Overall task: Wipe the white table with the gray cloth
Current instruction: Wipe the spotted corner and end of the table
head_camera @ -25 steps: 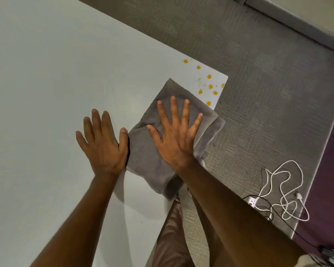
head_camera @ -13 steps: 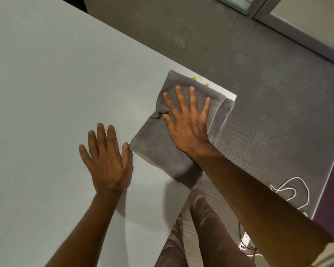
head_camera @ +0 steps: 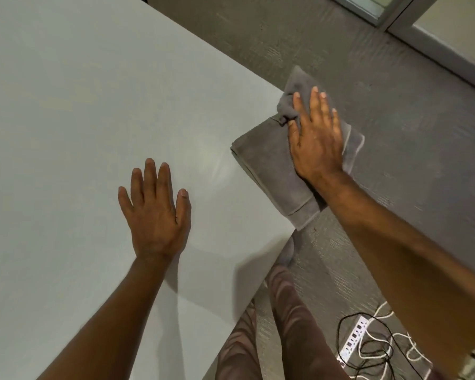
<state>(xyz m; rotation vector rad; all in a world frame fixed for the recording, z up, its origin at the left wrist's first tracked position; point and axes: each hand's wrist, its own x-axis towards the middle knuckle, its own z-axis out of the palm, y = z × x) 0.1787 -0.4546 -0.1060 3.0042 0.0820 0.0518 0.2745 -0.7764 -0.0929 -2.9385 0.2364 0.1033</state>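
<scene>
With so much of the gray cloth (head_camera: 279,171) hanging past the corner of the white table (head_camera: 93,119), a slip to the floor can be expected if it's pushed any further out — approx. the whole right edge and the far tip are already over the carpet (head_camera: 395,174). The right hand (head_camera: 316,144) is pressed flat on top, fingers straight and close together, nothing pinched, so no real hold is kept if the fabric slides. A bunched fold is seen at the fingertips (head_camera: 315,94); that lump could lift the cloth off the surface and leave a strip unwiped. The left hand (head_camera: 155,215) is laid flat on bare tabletop, fingers loosely together, well apart from the cloth, gripping nothing. Cloth itself: folded in layers, soft terry, stitched hem visible, no stains that can be made out.
</scene>
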